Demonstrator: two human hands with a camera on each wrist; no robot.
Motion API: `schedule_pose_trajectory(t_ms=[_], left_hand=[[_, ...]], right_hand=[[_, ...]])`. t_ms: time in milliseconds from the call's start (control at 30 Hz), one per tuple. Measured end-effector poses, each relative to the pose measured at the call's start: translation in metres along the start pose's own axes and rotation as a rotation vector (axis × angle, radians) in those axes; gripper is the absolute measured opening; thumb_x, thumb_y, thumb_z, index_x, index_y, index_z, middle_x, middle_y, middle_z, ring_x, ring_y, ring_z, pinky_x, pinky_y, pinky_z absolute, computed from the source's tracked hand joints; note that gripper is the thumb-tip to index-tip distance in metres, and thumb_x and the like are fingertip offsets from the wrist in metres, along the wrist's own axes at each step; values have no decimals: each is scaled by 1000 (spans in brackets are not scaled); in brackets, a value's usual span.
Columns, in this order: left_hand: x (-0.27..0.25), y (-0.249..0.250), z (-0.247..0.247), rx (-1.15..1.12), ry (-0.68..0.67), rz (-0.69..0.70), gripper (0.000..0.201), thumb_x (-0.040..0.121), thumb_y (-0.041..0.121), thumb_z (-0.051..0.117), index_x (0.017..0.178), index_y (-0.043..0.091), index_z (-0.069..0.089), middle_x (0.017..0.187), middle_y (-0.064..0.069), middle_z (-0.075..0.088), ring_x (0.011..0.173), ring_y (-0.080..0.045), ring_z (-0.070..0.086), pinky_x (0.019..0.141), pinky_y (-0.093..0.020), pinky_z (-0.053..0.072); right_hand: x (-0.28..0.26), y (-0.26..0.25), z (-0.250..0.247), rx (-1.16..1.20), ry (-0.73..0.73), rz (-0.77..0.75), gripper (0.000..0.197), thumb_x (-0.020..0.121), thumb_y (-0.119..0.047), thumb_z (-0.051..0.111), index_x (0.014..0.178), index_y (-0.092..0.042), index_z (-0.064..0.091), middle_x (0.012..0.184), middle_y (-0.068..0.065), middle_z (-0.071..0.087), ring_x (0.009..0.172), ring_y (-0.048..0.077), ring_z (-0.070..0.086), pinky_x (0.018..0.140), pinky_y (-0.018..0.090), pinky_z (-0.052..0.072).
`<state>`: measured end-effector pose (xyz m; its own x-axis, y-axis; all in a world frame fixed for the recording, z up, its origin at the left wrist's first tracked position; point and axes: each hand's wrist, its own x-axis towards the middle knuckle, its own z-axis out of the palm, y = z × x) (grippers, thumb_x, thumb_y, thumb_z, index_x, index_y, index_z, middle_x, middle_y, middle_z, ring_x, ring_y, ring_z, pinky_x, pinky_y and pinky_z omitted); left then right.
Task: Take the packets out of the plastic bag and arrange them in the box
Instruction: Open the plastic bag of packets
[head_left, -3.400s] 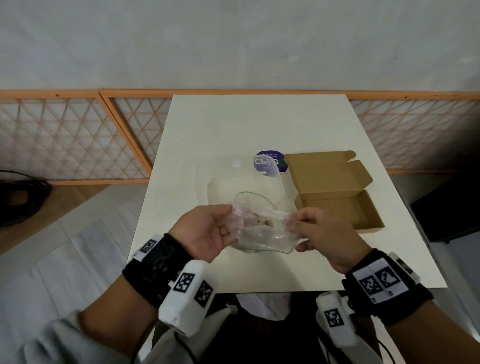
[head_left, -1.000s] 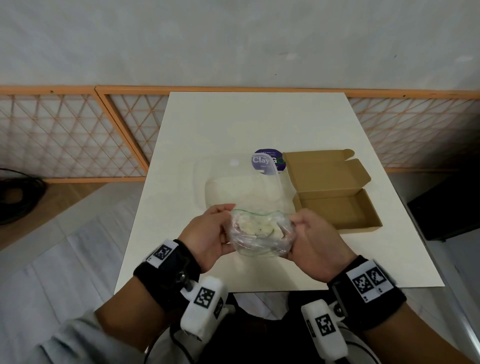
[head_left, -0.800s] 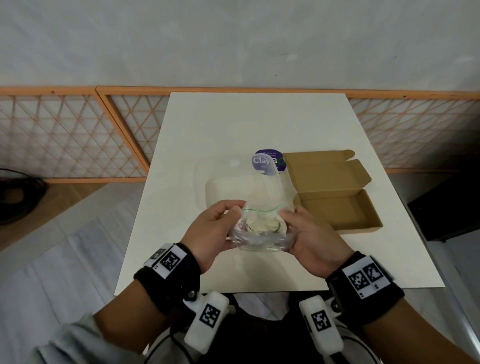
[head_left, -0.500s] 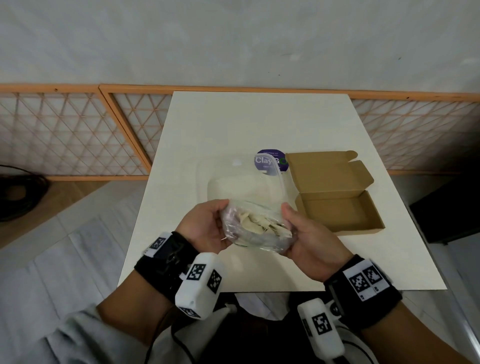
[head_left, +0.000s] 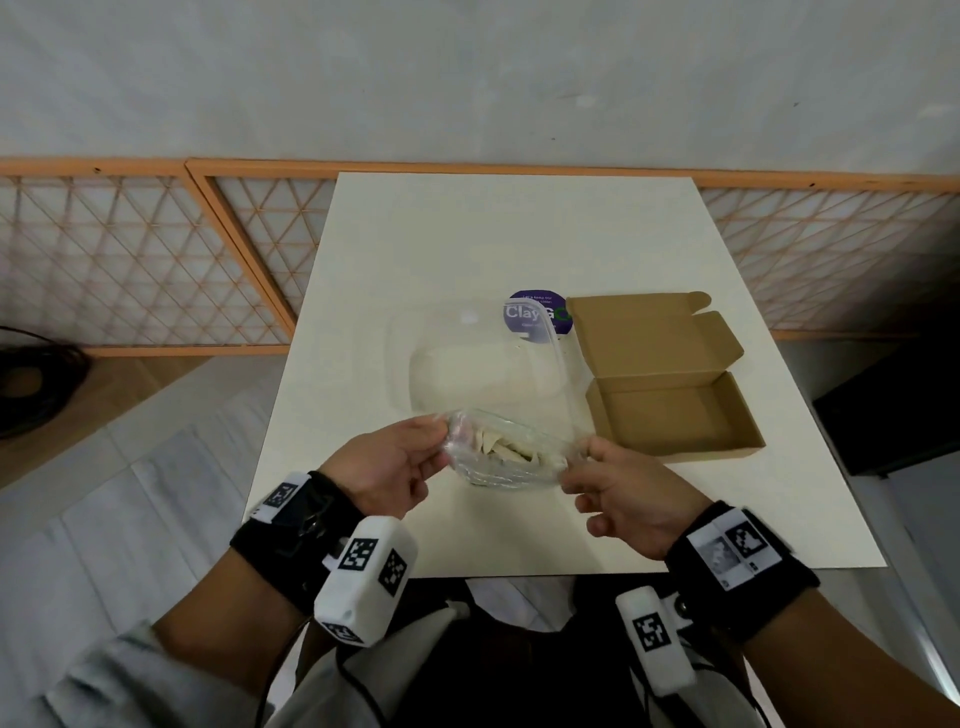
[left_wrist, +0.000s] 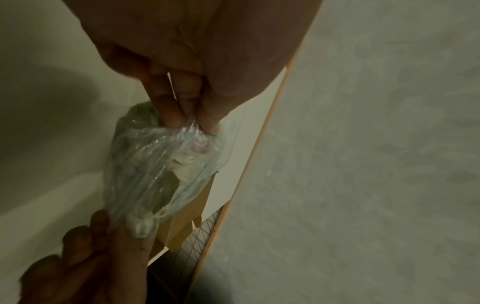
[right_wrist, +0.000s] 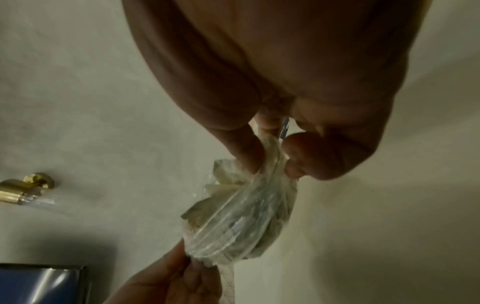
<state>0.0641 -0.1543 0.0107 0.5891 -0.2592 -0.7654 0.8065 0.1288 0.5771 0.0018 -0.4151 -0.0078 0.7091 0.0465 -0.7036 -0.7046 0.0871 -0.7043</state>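
A clear plastic bag (head_left: 506, 457) with several pale packets (head_left: 511, 451) inside hangs stretched between my two hands above the table's near half. My left hand (head_left: 395, 462) pinches the bag's left edge between thumb and fingers; in the left wrist view the fingertips (left_wrist: 171, 117) squeeze bunched plastic of the bag (left_wrist: 155, 172). My right hand (head_left: 618, 493) pinches the bag's right edge, and the right wrist view shows the bag (right_wrist: 241, 222) clamped by thumb and fingers. An open brown cardboard box (head_left: 675, 415) lies empty to the right, lid flap folded back.
The white table (head_left: 493, 234) carries a clear plastic container (head_left: 467, 364) behind the bag and a round purple sticker (head_left: 537, 317) beside the box lid. An orange lattice fence (head_left: 130, 260) runs behind the table. A dark object (head_left: 893, 415) stands right of the table.
My hands have drawn apart, stretching the bag sideways. Earlier they cupped the bag close together from both sides.
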Motion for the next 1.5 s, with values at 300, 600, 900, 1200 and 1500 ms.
schedule_pose_trajectory(t_ms=[300, 600, 900, 1200, 1500], left_hand=[[10, -11, 2, -295, 63, -31, 20, 105, 3, 53, 99, -3, 71, 82, -15, 76, 72, -24, 75, 71, -43, 65], [10, -11, 5, -381, 49, -119, 35, 93, -12, 25, 104, -9, 58, 89, -23, 72, 82, -33, 69, 61, -44, 64], [12, -17, 25, -46, 191, -10, 20, 105, 22, 56, 94, 6, 61, 54, -4, 62, 43, -17, 58, 43, -23, 49], [30, -28, 24, 317, 179, 98, 37, 97, 45, 59, 99, 9, 66, 86, -14, 67, 77, -29, 68, 73, -42, 55], [29, -30, 14, 468, 112, 190, 48, 69, 20, 66, 111, 20, 44, 88, -9, 55, 77, -26, 53, 73, -39, 53]], right_hand=[[3, 6, 10, 221, 66, -12, 27, 95, 8, 56, 106, -15, 66, 87, 4, 67, 65, 13, 58, 52, 23, 38], [-12, -2, 15, 710, -121, 39, 23, 97, 0, 42, 80, -10, 54, 66, 0, 49, 42, 8, 28, 44, 22, 23], [-10, -2, 14, 225, -357, 53, 41, 92, -34, 55, 127, -14, 54, 95, 7, 50, 62, 12, 24, 59, 27, 37], [11, 8, 23, 46, 52, 118, 24, 105, -30, 53, 93, -11, 63, 61, 0, 46, 46, 12, 32, 50, 25, 32], [11, 16, 14, -874, 315, -632, 18, 95, -35, 62, 112, -37, 59, 114, -11, 51, 83, 2, 57, 80, 26, 50]])
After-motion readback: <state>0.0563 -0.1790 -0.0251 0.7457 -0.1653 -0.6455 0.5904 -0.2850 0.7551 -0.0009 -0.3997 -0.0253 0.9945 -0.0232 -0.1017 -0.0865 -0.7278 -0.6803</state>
